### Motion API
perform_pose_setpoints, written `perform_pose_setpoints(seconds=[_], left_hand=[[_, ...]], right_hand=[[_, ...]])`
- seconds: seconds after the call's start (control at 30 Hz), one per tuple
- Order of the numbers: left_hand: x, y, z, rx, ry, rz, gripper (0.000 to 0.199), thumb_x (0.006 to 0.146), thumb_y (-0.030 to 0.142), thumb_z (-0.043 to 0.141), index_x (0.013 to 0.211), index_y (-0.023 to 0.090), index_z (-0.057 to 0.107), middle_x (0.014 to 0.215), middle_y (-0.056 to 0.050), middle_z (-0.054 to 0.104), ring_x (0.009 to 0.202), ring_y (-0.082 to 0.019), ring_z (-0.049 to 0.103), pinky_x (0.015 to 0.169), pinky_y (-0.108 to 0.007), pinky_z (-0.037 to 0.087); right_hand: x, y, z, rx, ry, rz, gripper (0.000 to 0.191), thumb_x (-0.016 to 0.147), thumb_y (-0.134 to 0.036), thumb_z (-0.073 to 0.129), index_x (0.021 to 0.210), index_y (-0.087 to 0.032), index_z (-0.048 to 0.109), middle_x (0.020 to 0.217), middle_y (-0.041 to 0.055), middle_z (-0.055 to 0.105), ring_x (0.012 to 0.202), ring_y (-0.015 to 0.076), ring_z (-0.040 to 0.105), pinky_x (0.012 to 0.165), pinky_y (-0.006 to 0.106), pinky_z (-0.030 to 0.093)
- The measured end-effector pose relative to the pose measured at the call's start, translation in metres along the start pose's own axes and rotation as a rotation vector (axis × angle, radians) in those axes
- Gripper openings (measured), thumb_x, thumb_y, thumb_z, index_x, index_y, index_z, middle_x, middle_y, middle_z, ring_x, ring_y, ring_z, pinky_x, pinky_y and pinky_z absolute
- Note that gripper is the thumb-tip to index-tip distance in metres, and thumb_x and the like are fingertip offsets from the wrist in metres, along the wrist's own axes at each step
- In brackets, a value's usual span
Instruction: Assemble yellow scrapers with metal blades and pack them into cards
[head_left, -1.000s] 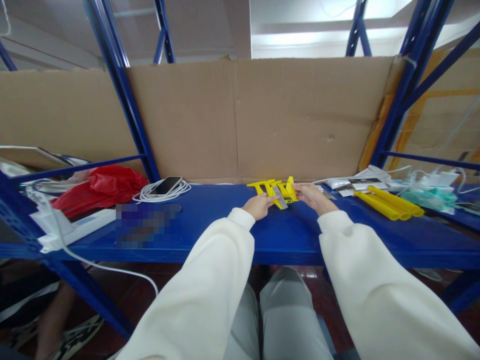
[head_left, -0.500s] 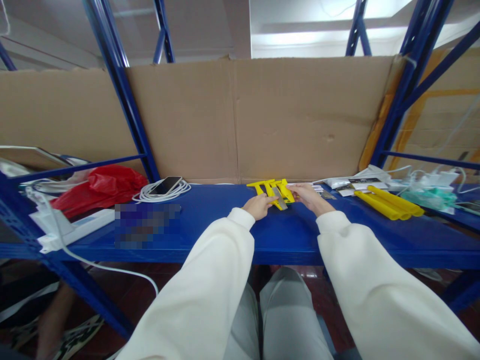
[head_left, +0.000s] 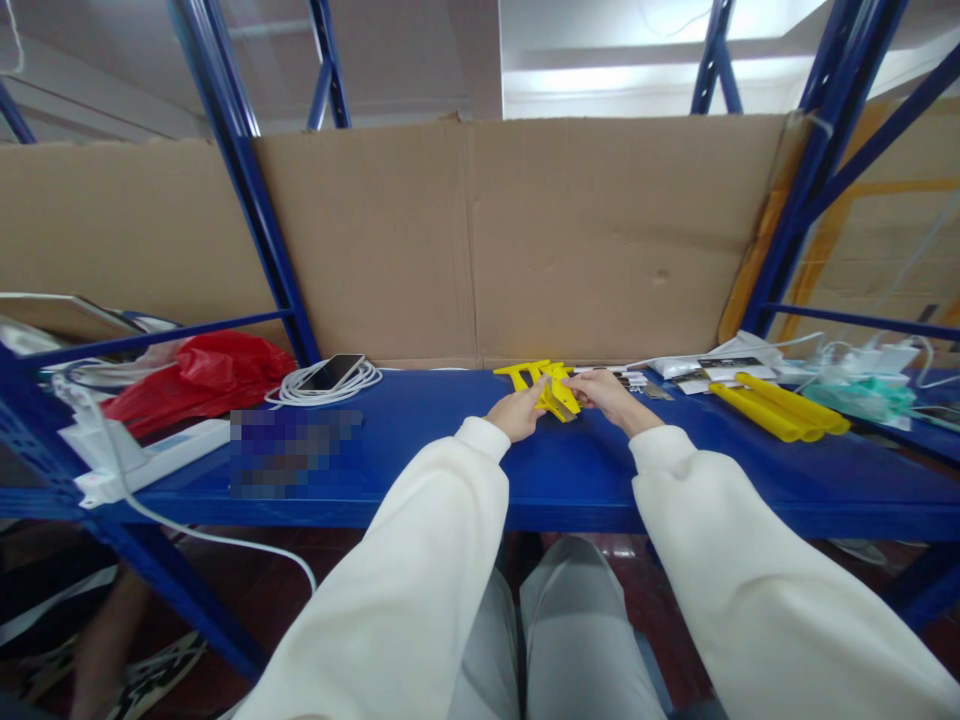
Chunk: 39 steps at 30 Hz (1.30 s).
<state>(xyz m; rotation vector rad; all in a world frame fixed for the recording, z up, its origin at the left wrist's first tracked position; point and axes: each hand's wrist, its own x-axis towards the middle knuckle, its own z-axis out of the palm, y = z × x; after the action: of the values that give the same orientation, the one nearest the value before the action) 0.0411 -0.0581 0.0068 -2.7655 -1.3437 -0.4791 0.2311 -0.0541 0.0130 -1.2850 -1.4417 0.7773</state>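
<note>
Over the blue shelf top (head_left: 435, 440), my left hand (head_left: 516, 412) grips a yellow plastic part (head_left: 559, 400) by its left side. My right hand (head_left: 604, 393) has its fingers pinched at the right edge of the same part; whether they hold something small there is too small to tell. Just behind my left hand lie more yellow parts (head_left: 521, 372). Small metallic and white pieces (head_left: 637, 382) rest behind my right hand.
Three yellow tubes (head_left: 780, 408) and white packets (head_left: 709, 360) lie at the right. To the left are a phone (head_left: 334, 372) on a coiled white cable (head_left: 289, 388), a red bag (head_left: 217, 375) and a white power strip (head_left: 180, 450). Cardboard (head_left: 375, 240) stands behind.
The yellow part in my left hand has been turned, and the grey flat piece seen on it earlier no longer shows. My right hand has moved slightly left.
</note>
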Motion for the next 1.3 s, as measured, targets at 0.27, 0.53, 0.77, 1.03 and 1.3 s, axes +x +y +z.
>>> perform_pose_setpoints(seconds=[0.27,0.53,0.77,1.03,1.3], left_hand=[[0.000,0.001,-0.001,-0.035,-0.020,-0.017,0.073,0.099,0.023,0.056,0.163,0.011,0.024,0.135,-0.021,0.069,0.126,-0.028,0.066,0.101,-0.035,0.051],[0.001,0.000,0.001,-0.015,0.008,-0.004,0.072,0.099,0.025,0.057,0.163,0.014,0.026,0.143,-0.019,0.064,0.129,-0.027,0.064,0.104,-0.034,0.049],[0.001,-0.002,0.001,-0.034,0.046,0.057,0.069,0.099,0.020,0.055,0.163,0.017,0.030,0.144,-0.017,0.064,0.129,-0.026,0.065,0.106,-0.035,0.050],[-0.002,0.001,-0.004,0.005,0.063,0.122,0.049,0.101,0.020,0.051,0.150,0.026,0.055,0.124,-0.010,0.073,0.115,-0.021,0.069,0.102,-0.031,0.051],[-0.003,0.004,-0.007,0.029,0.011,0.079,0.046,0.104,0.020,0.046,0.148,0.028,0.059,0.116,-0.011,0.070,0.110,-0.022,0.069,0.099,-0.030,0.051]], right_hand=[[-0.003,-0.006,0.010,-0.108,0.031,0.039,0.047,0.059,-0.059,0.082,0.057,-0.018,0.060,0.048,-0.0059,0.042,0.051,0.0086,0.036,0.048,0.024,0.027],[0.001,0.001,0.010,-0.208,0.069,-0.068,0.051,0.058,-0.062,0.080,0.053,-0.021,0.052,0.051,-0.0042,0.045,0.057,0.0115,0.042,0.054,0.027,0.034],[0.004,0.007,0.010,-0.198,0.102,-0.136,0.040,0.062,-0.046,0.080,0.058,-0.023,0.048,0.055,-0.0050,0.049,0.058,0.0126,0.046,0.057,0.026,0.040],[0.018,0.015,-0.001,-0.113,0.299,-0.146,0.026,0.074,-0.039,0.072,0.072,-0.023,0.052,0.074,-0.0004,0.060,0.075,0.0169,0.058,0.076,0.031,0.051],[0.019,0.033,-0.062,-0.778,0.460,0.213,0.030,0.079,-0.015,0.064,0.106,-0.021,0.076,0.119,0.0164,0.071,0.119,0.0345,0.063,0.101,0.048,0.049]])
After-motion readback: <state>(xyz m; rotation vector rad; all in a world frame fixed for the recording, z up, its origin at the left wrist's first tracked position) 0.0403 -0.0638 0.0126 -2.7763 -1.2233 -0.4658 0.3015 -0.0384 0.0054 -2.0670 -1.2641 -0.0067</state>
